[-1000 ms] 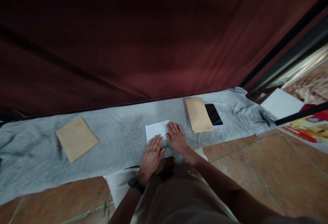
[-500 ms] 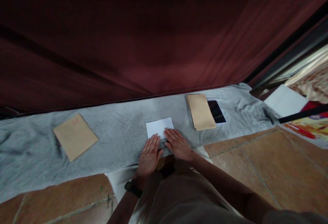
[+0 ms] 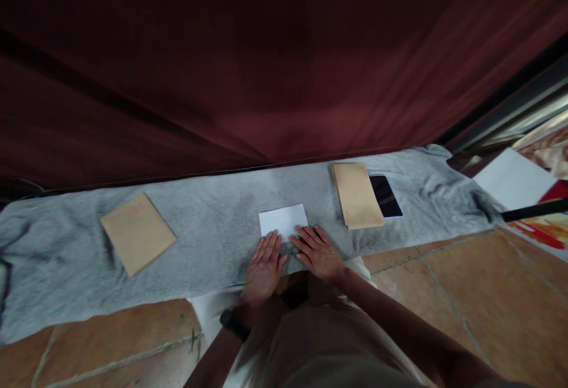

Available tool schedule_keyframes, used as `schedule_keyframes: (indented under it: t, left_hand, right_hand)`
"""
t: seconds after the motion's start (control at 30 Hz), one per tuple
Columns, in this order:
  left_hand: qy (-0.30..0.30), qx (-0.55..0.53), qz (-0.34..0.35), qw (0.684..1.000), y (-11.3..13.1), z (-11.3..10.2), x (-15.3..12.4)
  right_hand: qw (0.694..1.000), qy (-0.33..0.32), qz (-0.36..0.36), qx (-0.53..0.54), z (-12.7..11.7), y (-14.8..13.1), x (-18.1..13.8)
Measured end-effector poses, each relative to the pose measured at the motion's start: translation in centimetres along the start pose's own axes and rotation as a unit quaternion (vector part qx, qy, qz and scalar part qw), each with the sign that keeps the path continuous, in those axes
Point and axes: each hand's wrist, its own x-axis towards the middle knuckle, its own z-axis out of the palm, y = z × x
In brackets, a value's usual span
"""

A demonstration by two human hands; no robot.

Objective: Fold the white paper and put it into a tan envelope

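A small white sheet of paper [image 3: 283, 220], perhaps folded, lies flat on the grey cloth in front of me. My left hand [image 3: 263, 262] rests palm down with its fingertips on the paper's near left edge. At the near right edge lies my right hand [image 3: 320, 253], palm down with fingers stretched and slightly spread. Neither hand grips anything. To the right is a stack of brown envelopes [image 3: 357, 195], partly over or against a dark-screened tablet or phone [image 3: 386, 196]. Off to the left sits another brown envelope [image 3: 138, 234], turned at an angle.
The grey cloth [image 3: 213, 222] covers a long narrow surface backed by a dark red curtain [image 3: 275, 92]. A white sheet or board [image 3: 515, 178] and a dark bar [image 3: 536, 209] are at the right. Tiled floor [image 3: 448, 275] runs along the near side.
The view has shifted slightly, so things sit a little further right. My right hand has slid outward along the paper's near edge, its fingers more spread. My left hand stays nearly in place.
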Motion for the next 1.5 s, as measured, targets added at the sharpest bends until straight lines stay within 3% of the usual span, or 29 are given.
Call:
schedule_keyframes:
  t: [0.17, 0.4, 0.77, 1.03, 1.3, 1.5]
  left_hand:
    - [-0.001, 0.003, -0.031, 1.0, -0.1, 0.4, 3.1]
    - [0.02, 0.02, -0.058, 0.998, -3.0, 0.4, 4.9]
    - [0.028, 0.005, -0.065, 0.997, -3.8, 0.4, 4.6]
    - [0.023, 0.007, -0.078, 0.997, -3.4, 0.2, 4.6]
    - [-0.018, -0.007, 0.002, 1.0, -0.9, -0.5, 2.2]
    - [-0.018, -0.006, -0.021, 1.0, -1.0, -0.8, 0.9]
  right_hand:
    - [1.0, 0.004, 0.003, 0.001, 0.1, 0.0, 0.1]
    - [0.999, 0.012, 0.028, -0.01, 0.1, -0.3, 0.3]
    - [0.996, 0.008, 0.091, -0.008, 0.3, 1.9, 3.0]
    - [0.996, 0.003, 0.091, -0.023, 0.3, 2.6, 3.7]
    - [0.996, 0.017, 0.086, -0.027, 1.0, 2.6, 3.5]
    - [0.995, 0.014, 0.089, -0.029, 1.1, 2.6, 3.5]
